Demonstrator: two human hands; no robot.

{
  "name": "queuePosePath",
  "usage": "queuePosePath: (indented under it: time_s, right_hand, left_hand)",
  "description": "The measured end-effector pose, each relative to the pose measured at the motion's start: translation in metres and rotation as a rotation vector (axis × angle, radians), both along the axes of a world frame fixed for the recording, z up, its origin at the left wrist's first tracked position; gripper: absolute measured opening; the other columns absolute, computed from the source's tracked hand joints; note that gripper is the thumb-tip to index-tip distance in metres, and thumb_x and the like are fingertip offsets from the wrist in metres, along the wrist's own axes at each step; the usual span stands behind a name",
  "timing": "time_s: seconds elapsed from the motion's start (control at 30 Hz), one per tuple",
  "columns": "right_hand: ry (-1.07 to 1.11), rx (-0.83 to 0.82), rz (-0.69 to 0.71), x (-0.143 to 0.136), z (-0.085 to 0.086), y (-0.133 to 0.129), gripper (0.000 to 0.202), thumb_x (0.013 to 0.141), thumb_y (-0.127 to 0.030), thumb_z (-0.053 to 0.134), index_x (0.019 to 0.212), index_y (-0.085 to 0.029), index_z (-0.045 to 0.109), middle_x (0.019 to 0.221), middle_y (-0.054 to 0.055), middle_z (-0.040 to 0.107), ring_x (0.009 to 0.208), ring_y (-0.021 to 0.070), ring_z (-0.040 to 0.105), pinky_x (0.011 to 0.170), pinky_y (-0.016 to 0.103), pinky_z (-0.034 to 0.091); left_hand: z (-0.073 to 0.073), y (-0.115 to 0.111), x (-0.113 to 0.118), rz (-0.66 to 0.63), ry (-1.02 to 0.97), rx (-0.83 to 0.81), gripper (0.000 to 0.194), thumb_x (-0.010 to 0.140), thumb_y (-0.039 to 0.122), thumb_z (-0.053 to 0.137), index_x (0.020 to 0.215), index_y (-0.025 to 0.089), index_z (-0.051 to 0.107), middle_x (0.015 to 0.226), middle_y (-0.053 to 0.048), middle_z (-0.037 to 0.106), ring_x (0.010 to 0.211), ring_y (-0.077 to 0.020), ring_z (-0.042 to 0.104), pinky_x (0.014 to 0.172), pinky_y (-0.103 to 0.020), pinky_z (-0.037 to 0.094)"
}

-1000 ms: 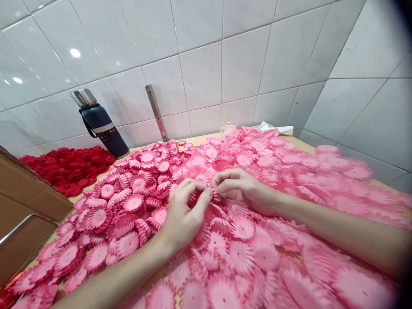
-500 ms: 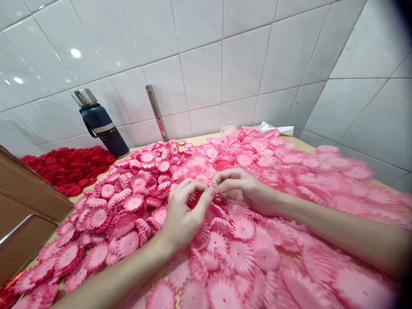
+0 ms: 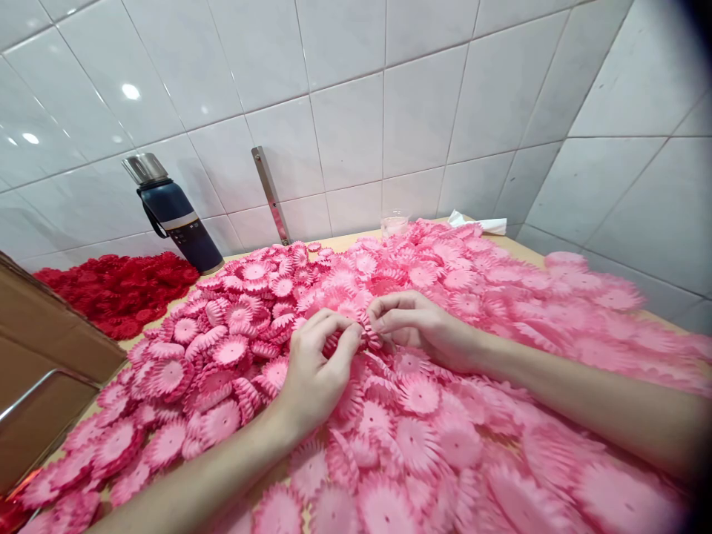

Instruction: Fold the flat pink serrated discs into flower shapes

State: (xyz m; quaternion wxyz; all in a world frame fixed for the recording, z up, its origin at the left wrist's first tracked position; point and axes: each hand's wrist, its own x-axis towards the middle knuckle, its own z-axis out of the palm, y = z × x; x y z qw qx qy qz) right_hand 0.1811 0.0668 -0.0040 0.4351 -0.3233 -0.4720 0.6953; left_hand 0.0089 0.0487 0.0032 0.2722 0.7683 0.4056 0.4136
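My left hand (image 3: 320,367) is bent into a pinch, thumb against forefinger, over the middle of the pink heap. Facing it, my right hand (image 3: 420,326) has its thumb and forefinger closed too. Between the two sets of fingertips is a small pink fringed flower disc (image 3: 368,331), its toothed edge curled; the fingers hide part of it. Pink flower discs (image 3: 231,351) with cut, curled rims and small centre holes lie all around and under both hands, darker pink to the left and paler to the right.
A pile of red flower pieces (image 3: 119,293) sits at the back left beside a dark blue thermos (image 3: 186,226). A cardboard box (image 3: 50,356) stands at the left edge. Against the tiled wall (image 3: 345,126) are a clear cup (image 3: 394,223), white paper (image 3: 492,225) and a metal strip (image 3: 271,194).
My left fingertips have drawn slightly left, away from the right ones, and more of the pink disc shows between them. My right hand has hardly moved.
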Motion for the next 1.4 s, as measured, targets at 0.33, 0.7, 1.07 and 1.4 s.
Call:
queuePosePath:
  time_s: [0.33,0.7,1.07,1.4]
  right_hand:
    - [0.017,-0.006,0.007,0.0001,0.0004,-0.001,0.005,0.065,-0.017,0.068,0.063,-0.013,0.066,0.054,0.0,0.059,0.052,0.0086,0.051,0.051,0.022,0.038]
    - [-0.021,-0.004,-0.014,-0.002,0.002,-0.0003,0.005,0.063,-0.016,0.07,0.061,-0.013,0.066,0.056,-0.001,0.06,0.054,0.0083,0.051,0.052,0.022,0.037]
    - [-0.031,-0.015,-0.037,-0.0027,0.0024,-0.0004,0.006,0.064,-0.017,0.069,0.061,-0.014,0.065,0.058,-0.001,0.059,0.055,0.0083,0.051,0.053,0.022,0.039]
    - [-0.001,-0.011,-0.015,-0.0017,0.0007,-0.0002,0.005,0.065,-0.016,0.069,0.062,-0.014,0.066,0.059,0.0,0.06,0.056,0.0092,0.052,0.054,0.023,0.038]
  left_hand:
    - [0.0002,-0.0001,0.0001,0.036,0.005,0.041,0.02,0.088,0.022,0.056,0.07,0.016,0.062,0.073,-0.002,0.062,0.07,-0.0146,0.057,0.07,-0.028,0.045]
    - [0.0013,-0.0011,0.0009,0.033,0.012,0.028,0.017,0.087,0.02,0.056,0.073,0.016,0.065,0.076,-0.003,0.064,0.072,-0.0147,0.059,0.072,-0.028,0.046]
    - [0.0001,-0.0004,-0.0008,0.038,-0.002,0.069,0.016,0.085,0.022,0.06,0.07,0.016,0.066,0.072,-0.003,0.064,0.069,-0.0151,0.059,0.069,-0.028,0.046]
    - [-0.0008,0.0005,-0.0003,0.033,-0.013,0.076,0.016,0.084,0.026,0.063,0.07,0.017,0.065,0.072,-0.003,0.066,0.068,-0.0147,0.06,0.069,-0.028,0.048]
